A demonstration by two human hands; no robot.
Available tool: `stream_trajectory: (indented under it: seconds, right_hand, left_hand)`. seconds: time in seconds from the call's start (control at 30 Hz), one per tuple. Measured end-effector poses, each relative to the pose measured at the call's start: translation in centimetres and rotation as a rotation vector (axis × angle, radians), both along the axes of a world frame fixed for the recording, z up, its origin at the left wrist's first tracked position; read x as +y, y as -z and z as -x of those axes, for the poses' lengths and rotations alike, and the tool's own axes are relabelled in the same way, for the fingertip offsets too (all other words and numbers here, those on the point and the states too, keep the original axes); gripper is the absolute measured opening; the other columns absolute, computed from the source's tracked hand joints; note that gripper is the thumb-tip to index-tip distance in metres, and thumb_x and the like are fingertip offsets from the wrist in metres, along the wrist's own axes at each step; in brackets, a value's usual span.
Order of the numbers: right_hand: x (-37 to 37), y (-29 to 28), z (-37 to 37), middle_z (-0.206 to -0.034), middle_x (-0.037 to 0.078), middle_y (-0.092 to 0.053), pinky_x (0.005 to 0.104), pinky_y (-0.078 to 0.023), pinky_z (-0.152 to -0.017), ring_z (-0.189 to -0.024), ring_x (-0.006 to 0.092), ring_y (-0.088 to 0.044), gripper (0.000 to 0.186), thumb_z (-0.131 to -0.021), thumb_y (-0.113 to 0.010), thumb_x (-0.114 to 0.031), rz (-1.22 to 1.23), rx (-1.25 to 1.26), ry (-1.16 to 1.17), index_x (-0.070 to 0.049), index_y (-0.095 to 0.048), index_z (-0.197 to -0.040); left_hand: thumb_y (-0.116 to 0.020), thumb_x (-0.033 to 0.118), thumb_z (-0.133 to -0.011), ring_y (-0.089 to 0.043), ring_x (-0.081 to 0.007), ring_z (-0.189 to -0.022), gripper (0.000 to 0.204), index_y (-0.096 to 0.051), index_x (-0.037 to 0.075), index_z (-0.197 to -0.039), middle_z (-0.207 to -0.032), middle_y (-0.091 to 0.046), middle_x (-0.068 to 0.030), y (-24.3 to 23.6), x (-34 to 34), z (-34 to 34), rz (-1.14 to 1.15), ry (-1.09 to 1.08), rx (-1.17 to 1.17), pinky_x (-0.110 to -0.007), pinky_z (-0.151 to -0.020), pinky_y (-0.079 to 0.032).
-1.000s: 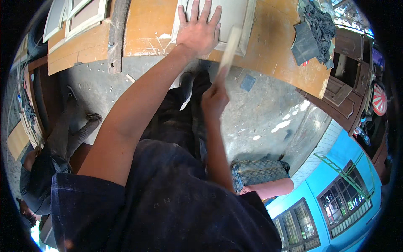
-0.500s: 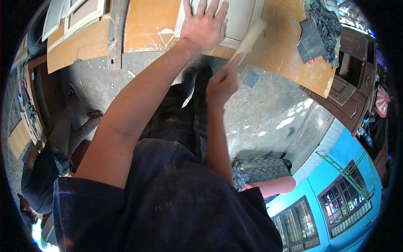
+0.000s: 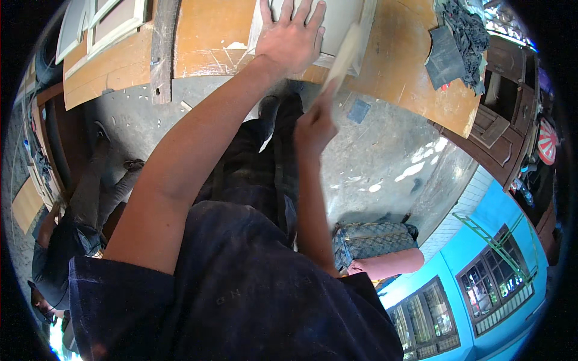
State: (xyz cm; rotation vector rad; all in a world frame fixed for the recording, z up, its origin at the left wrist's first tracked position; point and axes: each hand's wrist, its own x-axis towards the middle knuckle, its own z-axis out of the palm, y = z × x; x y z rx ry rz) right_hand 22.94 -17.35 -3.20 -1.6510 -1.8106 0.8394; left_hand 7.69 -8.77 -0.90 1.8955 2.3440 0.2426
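My left hand [image 3: 289, 43] lies flat with spread fingers on a whitish framed panel [image 3: 335, 17], which rests on the orange-brown tabletop [image 3: 400, 51]. Closed in a fist, my right hand [image 3: 315, 127] grips the lower end of a pale stick-shaped tool [image 3: 344, 55]. Motion blurs this tool, so its exact kind does not show. It slants up and to the right, its far end over the panel's right side. I cannot tell whether it touches the panel there.
Dark crumpled cloth [image 3: 460, 30] and a dark flat sheet [image 3: 445, 57] lie at the table's right. White frames [image 3: 117, 27] and a worn wooden plank [image 3: 162, 57] lie on the left. A co-worker [image 3: 63, 259] sits far left. Behind on the right stands a patterned bag [image 3: 376, 240].
The stick-shaped tool's upper end has swung left, toward my left hand, and my right hand has shifted slightly down. My left hand stays pressed on the panel.
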Motion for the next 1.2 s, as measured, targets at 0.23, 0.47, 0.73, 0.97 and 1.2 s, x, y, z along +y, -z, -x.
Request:
stream_trajectory:
  seconds: [0.23, 0.47, 0.73, 0.97, 1.2]
  right_hand:
    - [-2.9, 1.4, 0.3, -0.112, 0.028, -0.063, 0.0375, -0.051, -0.061, -0.065, 0.0348, -0.066, 0.048, -0.096, -0.046, -0.004, -0.106, -0.028, -0.036, -0.005, -0.047, -0.144]
    - [4.1, -2.1, 1.3, -0.12, 0.029, -0.061, 0.0398, -0.054, -0.065, -0.074, 0.0381, -0.067, 0.054, -0.091, -0.048, 0.003, 0.127, -0.075, 0.068, -0.002, -0.045, -0.145]
    - [2.9, 1.8, -1.3, -0.103, 0.029, -0.065, 0.0427, -0.051, -0.061, -0.073, 0.0394, -0.065, 0.05, -0.09, -0.05, 0.001, -0.07, -0.094, -0.056, 0.0, -0.049, -0.141]
    - [-0.3, 1.2, -0.9, -0.122, 0.029, -0.06, 0.0384, -0.056, -0.071, -0.086, 0.0368, -0.07, 0.053, -0.09, -0.05, 0.004, -0.094, -0.012, -0.062, 0.002, -0.046, -0.143]
    - [-3.6, 2.3, -0.3, -0.115, 0.028, -0.063, 0.0372, -0.051, -0.059, -0.063, 0.0322, -0.065, 0.046, -0.099, -0.046, -0.007, -0.234, 0.026, -0.026, -0.004, -0.046, -0.145]
  left_hand:
    - [-0.043, 0.033, -0.098, -0.021, -0.0422, -0.145, 0.058, -0.037, 0.004, -0.148, -0.156, -0.029, -0.0209, 1.8, 0.1, -0.1, -0.211, 0.018, 0.092, -0.071, -0.112, -0.012]
    - [-0.042, 0.033, -0.099, -0.02, -0.0426, -0.146, 0.058, -0.037, 0.003, -0.148, -0.158, -0.026, -0.0208, 0.3, 1.0, -0.2, 0.006, -0.01, -0.01, -0.071, -0.112, -0.012]
    - [-0.041, 0.034, -0.099, -0.02, -0.0429, -0.146, 0.06, -0.035, 0.004, -0.149, -0.158, -0.026, -0.0206, 0.2, 0.8, -0.6, 0.006, 0.011, -0.004, -0.072, -0.111, -0.011]
    - [-0.043, 0.034, -0.098, -0.022, -0.0431, -0.145, 0.06, -0.036, 0.003, -0.149, -0.157, -0.028, -0.0207, 4.3, 0.4, 0.5, -0.489, 0.033, 0.136, -0.074, -0.11, -0.012]
    - [-0.043, 0.033, -0.098, -0.024, -0.0434, -0.144, 0.059, -0.038, 0.003, -0.148, -0.156, -0.03, -0.021, 3.0, 0.8, -0.1, -0.113, -0.022, 0.046, -0.074, -0.109, -0.013]
